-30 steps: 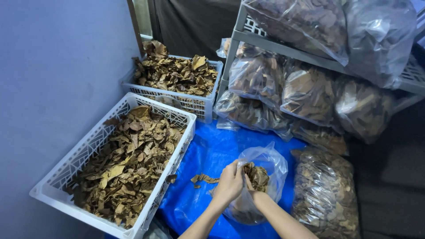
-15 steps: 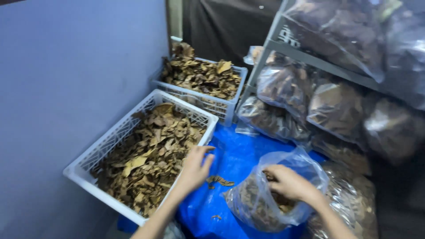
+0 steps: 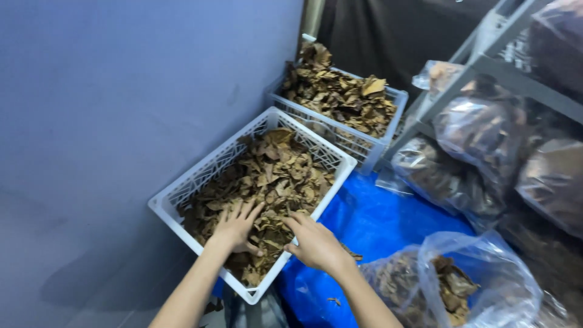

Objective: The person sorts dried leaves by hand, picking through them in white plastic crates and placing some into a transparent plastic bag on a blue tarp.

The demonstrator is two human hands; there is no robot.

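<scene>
In the near white crate, 2 hands on brown dried leaves.

Your left hand lay flat on the dry leaves, so its palm and whatever it pressed were hidden from you. Your right hand showed only its back; the fingertips dipped among the leaves, and you could not tell whether they pinched any. Both your forearms ran off the bottom edge. Below your hands, the near corner of the white crate covered something dark on the floor that was too dim to make out. To the right of your right hand, the clear bag was cut by the bottom edge. Farther right, the shelf bags blurred and left the frame.
</scene>
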